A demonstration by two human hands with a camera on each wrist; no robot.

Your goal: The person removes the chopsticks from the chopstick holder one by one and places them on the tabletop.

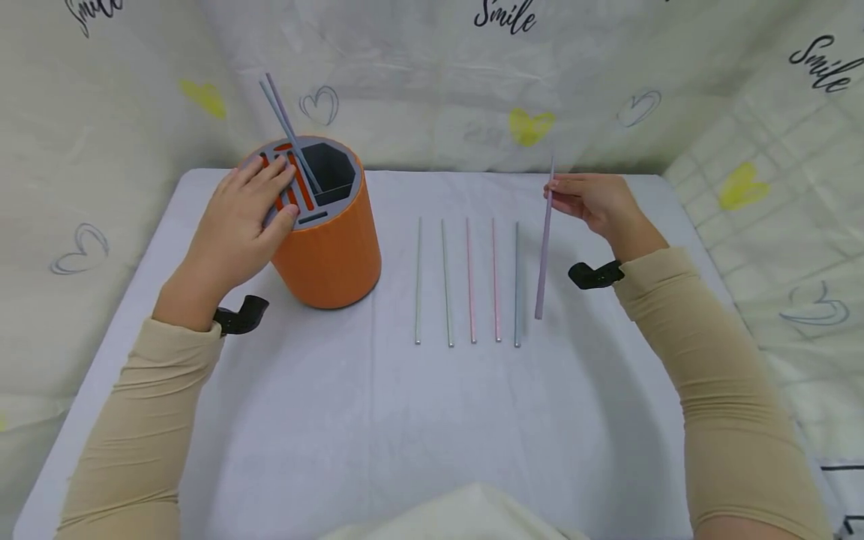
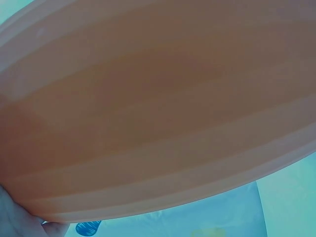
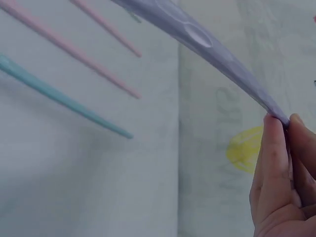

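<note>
Tabletop (image 1: 432,420) broad nearside; right hand (image 1: 597,201) near far edge (image 1: 459,172), pinching purple stick (image 1: 545,240)

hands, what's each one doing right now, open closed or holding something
Left hand: open, resting on top of the orange container.
Right hand: pinching a purple stick near its thin end.

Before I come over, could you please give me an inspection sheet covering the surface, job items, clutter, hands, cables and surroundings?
Surface: white-covered table, lightly creased.
Job items: orange holder upright, two sticks leaning in it; beside it, a row of two green sticks, two pink sticks and one blue stick.
Clutter: nothing seen.
Hands: left hand rests on the holder's slotted top; right hand pinches a purple stick near its far end.
Cables: nothing seen.
Surroundings: pale backdrop printed with hearts and "Smile".
</note>
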